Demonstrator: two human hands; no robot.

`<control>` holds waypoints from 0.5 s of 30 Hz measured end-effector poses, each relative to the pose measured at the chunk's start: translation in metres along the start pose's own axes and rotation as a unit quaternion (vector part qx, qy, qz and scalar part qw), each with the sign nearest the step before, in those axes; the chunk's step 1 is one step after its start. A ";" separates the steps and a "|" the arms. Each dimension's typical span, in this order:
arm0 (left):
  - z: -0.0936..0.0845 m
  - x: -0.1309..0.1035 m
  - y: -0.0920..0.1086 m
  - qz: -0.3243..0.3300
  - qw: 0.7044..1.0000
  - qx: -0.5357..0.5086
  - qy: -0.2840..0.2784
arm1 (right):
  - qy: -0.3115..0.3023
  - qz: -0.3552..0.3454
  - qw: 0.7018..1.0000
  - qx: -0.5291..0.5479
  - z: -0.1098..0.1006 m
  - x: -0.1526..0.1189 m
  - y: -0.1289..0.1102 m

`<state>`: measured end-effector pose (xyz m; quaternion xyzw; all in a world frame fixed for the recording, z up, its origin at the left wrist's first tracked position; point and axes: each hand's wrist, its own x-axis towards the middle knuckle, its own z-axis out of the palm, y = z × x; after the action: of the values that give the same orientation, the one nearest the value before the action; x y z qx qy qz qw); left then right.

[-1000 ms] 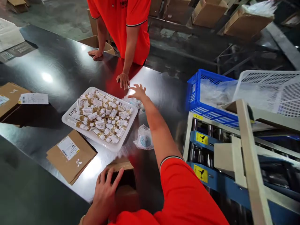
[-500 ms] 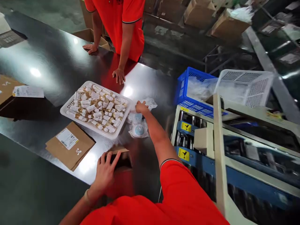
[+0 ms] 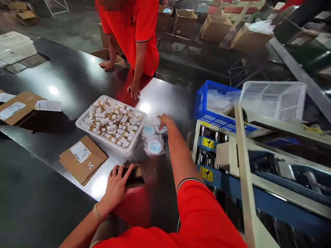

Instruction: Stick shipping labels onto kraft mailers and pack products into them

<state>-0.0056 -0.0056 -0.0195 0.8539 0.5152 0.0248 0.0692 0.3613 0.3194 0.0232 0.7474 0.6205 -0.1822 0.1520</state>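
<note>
Fingers [image 3: 128,172] spread, your left hand [image 3: 115,187] seemingly steadying open carton [image 3: 136,176]; right hand [image 3: 166,121] touching wrapped disc [image 3: 161,130], grip unclear.

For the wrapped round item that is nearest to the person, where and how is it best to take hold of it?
Probably best with the right hand, from the right side, fingers and thumb across the outer rim of the wrapped round item. It lies flat with its round face up, and bare table is on its right, while the white tray stands close on its left.
</note>
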 end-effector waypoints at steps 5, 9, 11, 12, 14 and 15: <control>-0.009 0.008 -0.005 0.010 0.999 -0.030 -0.034 | 0.071 -0.007 0.997 -0.021 0.030 -0.073 0.016; -0.022 0.025 -0.004 0.069 0.992 -0.079 -0.070 | 0.165 0.069 0.981 0.070 0.059 -0.163 0.031; -0.026 0.035 -0.001 0.112 0.983 -0.114 -0.087 | 0.221 0.069 0.970 0.076 0.078 -0.211 0.026; -0.025 0.039 0.001 0.124 0.979 -0.136 -0.092 | 0.232 0.048 0.969 0.069 0.090 -0.235 0.019; -0.020 0.046 0.004 0.124 0.972 -0.184 -0.081 | 0.214 -0.023 0.976 0.047 0.116 -0.281 -0.003; -0.016 0.048 0.004 0.114 0.969 -0.210 -0.066 | 0.186 -0.063 0.980 0.037 0.130 -0.301 -0.018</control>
<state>0.0188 0.0359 -0.0044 0.8733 0.3917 0.0838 0.2774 0.2837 0.0014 0.0465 0.7330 0.6763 -0.0722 -0.0059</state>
